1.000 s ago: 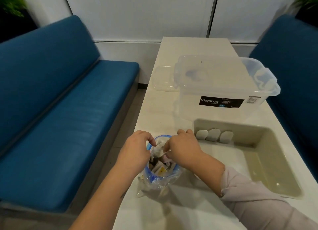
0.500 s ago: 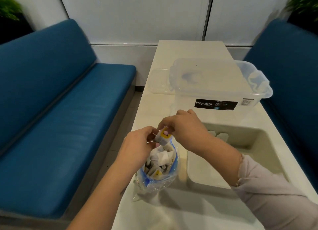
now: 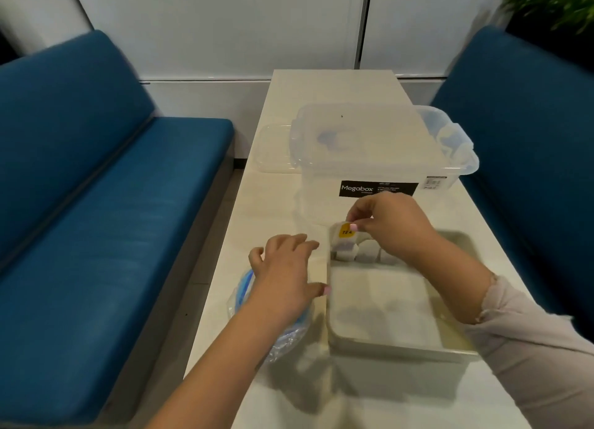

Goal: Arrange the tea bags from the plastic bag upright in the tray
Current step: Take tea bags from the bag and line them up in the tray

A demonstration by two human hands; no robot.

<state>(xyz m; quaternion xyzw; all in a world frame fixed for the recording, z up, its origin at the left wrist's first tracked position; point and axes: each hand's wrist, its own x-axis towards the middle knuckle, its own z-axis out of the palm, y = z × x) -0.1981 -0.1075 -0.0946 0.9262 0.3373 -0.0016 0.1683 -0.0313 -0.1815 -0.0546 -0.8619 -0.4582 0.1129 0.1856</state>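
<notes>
Yellow-labelled tea bag (image 3: 344,235), pinched in the right hand (image 3: 390,226) at mid-frame over the tray (image 3: 398,348), risked toppling its neighbours (image 3: 356,254), while the loose left hand (image 3: 286,268) hovered over the plastic bag (image 3: 239,295).

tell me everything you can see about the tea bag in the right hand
The tea bag is a small pale sachet, paper by its look, with a yellow patch printed TEA. The right hand pinches its top edge, thumb on the front, so it hangs roughly upright. It sits at the far left corner of the tray, just left of the pale bags already standing along the far wall. Whether it touches them or the tray cannot be told.
</notes>
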